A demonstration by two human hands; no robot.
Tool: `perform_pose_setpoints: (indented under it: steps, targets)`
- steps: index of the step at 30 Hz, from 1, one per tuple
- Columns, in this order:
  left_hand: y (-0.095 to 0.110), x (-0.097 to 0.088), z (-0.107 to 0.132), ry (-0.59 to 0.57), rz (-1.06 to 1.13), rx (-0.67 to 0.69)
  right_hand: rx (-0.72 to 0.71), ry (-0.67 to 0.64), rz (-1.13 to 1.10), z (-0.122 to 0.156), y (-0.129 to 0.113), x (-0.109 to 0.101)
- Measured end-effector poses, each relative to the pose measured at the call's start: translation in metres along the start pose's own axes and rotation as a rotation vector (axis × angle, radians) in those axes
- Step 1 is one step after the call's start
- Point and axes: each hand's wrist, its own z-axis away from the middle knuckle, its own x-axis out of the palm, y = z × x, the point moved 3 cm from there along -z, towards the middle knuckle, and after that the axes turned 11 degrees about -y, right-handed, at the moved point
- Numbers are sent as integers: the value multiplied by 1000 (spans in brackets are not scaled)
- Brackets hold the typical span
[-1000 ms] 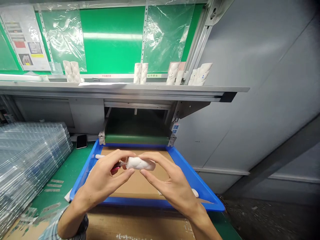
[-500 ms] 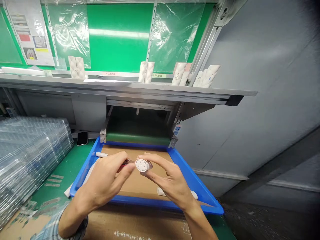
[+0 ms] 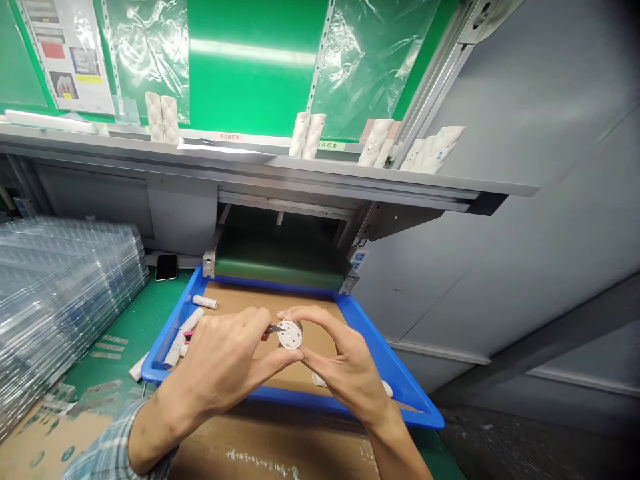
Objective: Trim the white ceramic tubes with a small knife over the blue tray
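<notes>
White cylinder part (image 3: 289, 335) looks light but stiff; I pinch its rim with my right hand (image 3: 340, 353), while my left hand (image 3: 225, 357) closes on pink-handled pliers (image 3: 273, 329).

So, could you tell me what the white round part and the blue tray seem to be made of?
The white part looks like matte moulded plastic, given its even surface and clean end holes, though ceramic can't be ruled out. The blue tray looks like glossy moulded plastic, with uniform colour.
</notes>
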Motion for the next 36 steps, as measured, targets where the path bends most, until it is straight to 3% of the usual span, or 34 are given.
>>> perform_pose_setpoints:
  steps: [12, 23, 26, 30, 36]
  targets:
    - [7, 0, -1, 18, -96, 29, -14, 61, 59, 2, -4, -2]
    - [-6, -4, -2, 22, 365, 66, 25, -24, -95, 0, 0, 3]
    - [-5, 0, -1, 80, 318, 76, 49, 0, -135, 2, 4, 9]
    - [-2, 4, 0, 194, 194, 105, -18, 50, -30, 0, 0, 12]
    - [-9, -5, -2, 188, -69, 61, -30, -9, 51, -4, -4, 7]
